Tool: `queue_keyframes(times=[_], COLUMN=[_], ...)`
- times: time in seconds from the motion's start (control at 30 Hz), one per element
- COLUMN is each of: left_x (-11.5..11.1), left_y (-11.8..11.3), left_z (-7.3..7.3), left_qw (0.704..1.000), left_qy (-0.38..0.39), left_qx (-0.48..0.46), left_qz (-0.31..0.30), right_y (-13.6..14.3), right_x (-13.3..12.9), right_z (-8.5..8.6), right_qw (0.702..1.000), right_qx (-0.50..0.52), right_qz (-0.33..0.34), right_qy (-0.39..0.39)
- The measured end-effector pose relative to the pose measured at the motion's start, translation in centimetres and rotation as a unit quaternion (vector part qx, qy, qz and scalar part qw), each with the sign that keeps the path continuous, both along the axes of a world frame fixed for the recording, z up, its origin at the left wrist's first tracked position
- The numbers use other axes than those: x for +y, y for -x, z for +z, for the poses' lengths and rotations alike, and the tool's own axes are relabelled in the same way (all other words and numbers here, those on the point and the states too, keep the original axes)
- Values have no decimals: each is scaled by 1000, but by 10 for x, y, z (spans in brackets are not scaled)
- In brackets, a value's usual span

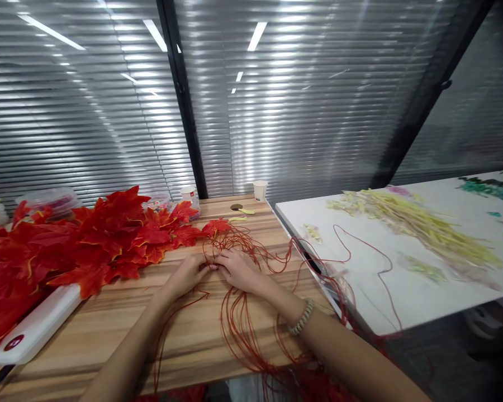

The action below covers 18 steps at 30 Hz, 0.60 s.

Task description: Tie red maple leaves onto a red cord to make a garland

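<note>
My left hand (191, 272) and my right hand (236, 268) meet over the wooden table, fingertips pinched close together. Between them runs thin red cord (240, 241), gathered in a loose tangle just beyond my fingers. More strands loop out below my right hand and hang over the table's front edge. Both hands look closed on the cord, though the exact spot they grip is too small to make out. A beaded bracelet (302, 317) circles my right wrist.
Red artificial maple leaves (104, 234) heap up on the left, partly over a white device (36, 326). Paper cups (260, 190) stand at the back. On the adjoining white table (302, 209) lie yellow strips (427, 229) and green pieces (490, 188). Red cord trails across the gap between tables.
</note>
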<state>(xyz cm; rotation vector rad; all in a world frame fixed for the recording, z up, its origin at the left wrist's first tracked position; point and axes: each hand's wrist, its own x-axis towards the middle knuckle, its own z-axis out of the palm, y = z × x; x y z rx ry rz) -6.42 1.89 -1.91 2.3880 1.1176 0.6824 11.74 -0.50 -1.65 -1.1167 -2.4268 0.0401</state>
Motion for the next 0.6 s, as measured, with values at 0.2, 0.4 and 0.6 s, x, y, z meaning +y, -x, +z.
queue_keyframes(times=[0.2, 0.4, 0.6], left_x=[0, 0, -4], left_y=[-1, -1, -4], left_z=[1, 2, 12], left_qw=[1000, 999, 996], left_qy=[-2, -10, 10], left_qx=[-14, -34, -73], left_qz=[0, 27, 42], right_y=[0, 1, 1], right_x=[1, 1, 4], right_z=[-1, 0, -3], right_qw=[1000, 1000, 998], right_qx=[6, 1, 44], right_qz=[5, -15, -15], right_qy=[-12, -17, -37])
